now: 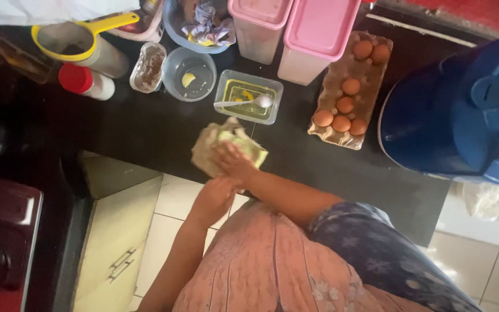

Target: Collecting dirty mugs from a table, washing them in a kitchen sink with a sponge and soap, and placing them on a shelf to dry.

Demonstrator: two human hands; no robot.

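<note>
A crumpled beige and pale-green wrapper (222, 140) is held over the front edge of the black counter (145, 124). My right hand (233, 163) lies on top of it, fingers pressed into the folds. My left hand (213, 198) comes up from below and meets the wrapper's underside; its fingers are hidden beneath the right hand. Just beyond the wrapper stands a clear rectangular tub (248, 96) with yellow liquid and a white spoon (244, 103) lying in it.
A tray of several brown eggs (349, 92) lies right of the tub, beside a big blue container (463, 110). At the back are two pink-lidded boxes (295, 32), a round bowl (189, 74), a yellow-rimmed sieve (70, 41) and a red-capped bottle (85, 82). A dark red appliance (1, 231) sits at left.
</note>
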